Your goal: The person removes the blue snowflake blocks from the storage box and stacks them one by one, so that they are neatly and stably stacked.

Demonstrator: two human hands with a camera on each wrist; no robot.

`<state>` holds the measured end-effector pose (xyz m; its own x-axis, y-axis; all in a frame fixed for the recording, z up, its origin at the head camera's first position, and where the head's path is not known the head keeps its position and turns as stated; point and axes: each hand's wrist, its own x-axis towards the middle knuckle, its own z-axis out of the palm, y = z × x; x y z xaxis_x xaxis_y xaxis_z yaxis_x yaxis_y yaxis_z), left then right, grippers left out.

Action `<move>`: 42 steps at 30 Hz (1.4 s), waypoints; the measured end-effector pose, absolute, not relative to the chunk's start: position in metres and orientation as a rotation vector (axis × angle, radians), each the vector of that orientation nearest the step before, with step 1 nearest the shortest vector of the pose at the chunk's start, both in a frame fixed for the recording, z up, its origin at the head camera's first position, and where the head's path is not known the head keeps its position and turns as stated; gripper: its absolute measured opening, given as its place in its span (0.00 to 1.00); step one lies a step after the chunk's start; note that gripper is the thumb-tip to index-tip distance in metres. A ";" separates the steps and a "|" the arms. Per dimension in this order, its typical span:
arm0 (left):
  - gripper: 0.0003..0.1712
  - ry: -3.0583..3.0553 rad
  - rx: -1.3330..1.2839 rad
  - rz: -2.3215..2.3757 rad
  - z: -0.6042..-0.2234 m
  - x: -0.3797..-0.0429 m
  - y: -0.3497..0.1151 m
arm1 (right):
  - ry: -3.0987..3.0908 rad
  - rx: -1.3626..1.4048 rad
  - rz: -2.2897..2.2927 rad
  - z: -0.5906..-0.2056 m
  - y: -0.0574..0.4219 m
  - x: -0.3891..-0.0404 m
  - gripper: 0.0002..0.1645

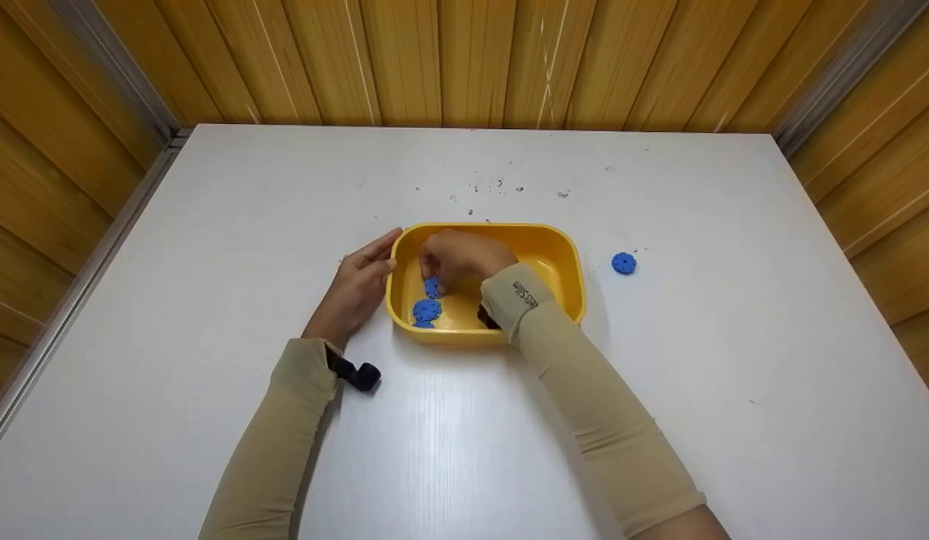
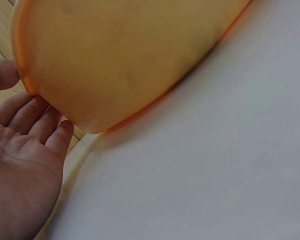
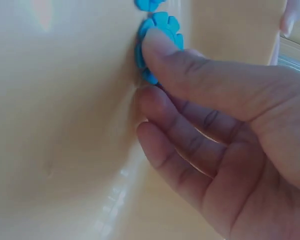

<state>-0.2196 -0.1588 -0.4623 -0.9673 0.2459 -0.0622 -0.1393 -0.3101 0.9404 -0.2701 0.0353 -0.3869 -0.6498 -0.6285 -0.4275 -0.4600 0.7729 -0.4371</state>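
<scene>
A yellow plastic bin (image 1: 449, 337) stands mid-table. My left hand (image 1: 357, 289) lies along its left end, fingers nearly straight and touching the outside wall; the left wrist view shows the palm (image 2: 25, 165) beside the bin. Inside the bin, my right hand (image 1: 464, 255) pinches a blue notched disc (image 3: 162, 22) by its edge, thumb on its face, near the left end wall. Just nearer to me on the bin floor lie another blue disc (image 1: 427, 310) and a third (image 1: 423, 325), partly hidden by the front rim.
One more blue disc (image 1: 624, 263) lies on the white table (image 1: 735, 337), right of the bin. Small dark marks dot the table behind the bin. Yellow wood-look panels (image 1: 472, 60) enclose the back and sides. A black wrist camera (image 1: 363, 376) hangs at the left sleeve.
</scene>
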 end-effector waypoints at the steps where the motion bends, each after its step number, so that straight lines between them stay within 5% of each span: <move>1: 0.34 1.681 0.133 2.365 -0.463 -0.220 -0.159 | 2.395 -0.818 -0.400 -0.387 0.037 -0.271 0.09; 42: 0.34 1.659 0.120 2.382 -0.460 -0.218 -0.158 | 2.517 -0.864 -0.658 -0.332 0.132 -0.266 0.06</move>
<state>-0.2181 -0.1580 -0.4596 -0.9688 0.2388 -0.0669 -0.1455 -0.3291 0.9330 -0.2658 0.1319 -0.3316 -0.7302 -0.6493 -0.2127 -0.4620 0.6985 -0.5465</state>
